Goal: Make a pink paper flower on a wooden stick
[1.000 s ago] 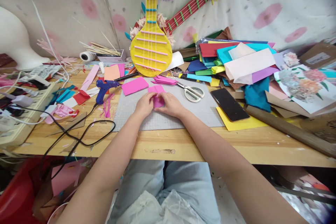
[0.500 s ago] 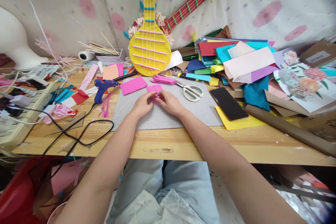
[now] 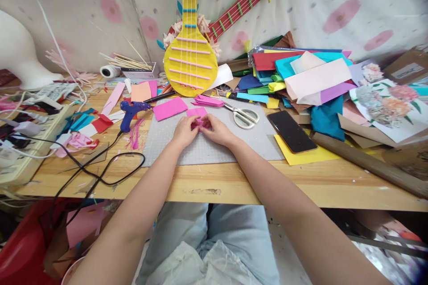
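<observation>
1. Pinching a small pink paper piece [image 3: 198, 122] between both hands, I have the left hand [image 3: 185, 130] and right hand [image 3: 216, 128] meeting over the grey cutting mat [image 3: 167, 140], fingertips closed on the paper so the fold stays tight.
2. That piece sits at the mat's centre, low against the surface, which gives the hands something to steady on.
3. At 12 o'clock of the hands lie a flat pink sheet [image 3: 197, 111] and a pink stack [image 3: 207, 100], close enough to grab.
4. Scissors [image 3: 243, 116] rest at 2 o'clock, a blue glue gun [image 3: 131, 109] at 10 o'clock, both off the working spot.
5. A phone [image 3: 291, 131] lies at 3 o'clock on yellow paper [image 3: 306, 156].
</observation>
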`<state>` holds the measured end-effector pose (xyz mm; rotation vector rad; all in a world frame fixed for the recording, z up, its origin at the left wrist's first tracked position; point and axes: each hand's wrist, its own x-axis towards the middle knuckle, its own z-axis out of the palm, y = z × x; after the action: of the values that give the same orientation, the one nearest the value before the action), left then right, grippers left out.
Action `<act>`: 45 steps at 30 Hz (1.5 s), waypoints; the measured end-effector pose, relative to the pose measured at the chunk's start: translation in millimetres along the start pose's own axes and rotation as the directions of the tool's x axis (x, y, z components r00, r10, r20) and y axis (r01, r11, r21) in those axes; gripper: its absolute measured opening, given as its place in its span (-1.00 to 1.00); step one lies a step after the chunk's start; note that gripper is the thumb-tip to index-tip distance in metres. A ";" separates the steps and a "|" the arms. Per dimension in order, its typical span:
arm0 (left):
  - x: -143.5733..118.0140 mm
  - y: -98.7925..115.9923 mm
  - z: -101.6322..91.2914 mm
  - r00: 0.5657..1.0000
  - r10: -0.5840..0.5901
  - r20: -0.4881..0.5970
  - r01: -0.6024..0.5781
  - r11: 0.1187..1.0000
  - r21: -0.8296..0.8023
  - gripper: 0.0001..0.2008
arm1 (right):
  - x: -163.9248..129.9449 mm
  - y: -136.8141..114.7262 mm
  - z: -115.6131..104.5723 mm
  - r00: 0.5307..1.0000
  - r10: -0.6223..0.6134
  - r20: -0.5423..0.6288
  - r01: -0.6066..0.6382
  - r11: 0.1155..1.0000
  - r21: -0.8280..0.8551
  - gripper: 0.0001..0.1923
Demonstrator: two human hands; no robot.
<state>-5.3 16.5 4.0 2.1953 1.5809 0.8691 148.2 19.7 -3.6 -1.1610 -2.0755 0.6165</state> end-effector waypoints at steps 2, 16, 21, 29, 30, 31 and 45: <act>0.9 0.4 1.2 1.000 0.012 -0.018 -0.012 1.000 0.029 -0.65 | -0.6 -0.5 1.4 1.000 -0.024 -0.017 0.023 0.999 -0.045 -0.75; 2.1 -0.3 3.8 1.000 0.015 -0.019 -0.014 0.998 0.059 -0.64 | 1.3 4.4 7.5 0.999 -0.031 -0.028 0.027 0.989 -0.145 -0.77; 3.0 -0.6 4.0 1.000 0.018 -0.015 -0.016 0.997 0.073 -0.66 | 0.6 1.9 6.2 1.000 -0.024 -0.011 0.022 0.984 -0.179 -0.76; 3.0 2.0 3.6 1.000 0.014 -0.008 -0.013 0.997 0.077 -0.72 | 0.6 1.9 6.0 1.000 -0.022 -0.007 0.020 0.981 -0.194 -0.76; 2.7 2.4 3.5 1.000 0.013 -0.006 -0.013 0.997 0.080 -0.74 | 0.7 1.9 6.0 1.000 -0.022 -0.008 0.020 0.980 -0.198 -0.77; 2.4 2.7 3.4 1.000 0.012 -0.006 -0.012 0.996 0.085 -0.77 | 0.7 1.8 6.1 1.000 -0.020 -0.010 0.018 0.979 -0.201 -0.77; 1.5 5.5 2.4 0.995 0.064 0.081 -0.082 0.967 0.241 -0.83 | 0.9 1.1 6.6 1.000 -0.020 0.016 0.024 0.962 -0.271 -0.96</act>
<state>0.6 16.3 5.7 2.4368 1.6583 0.6347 143.6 20.5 -8.5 -1.2847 -2.2311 0.3358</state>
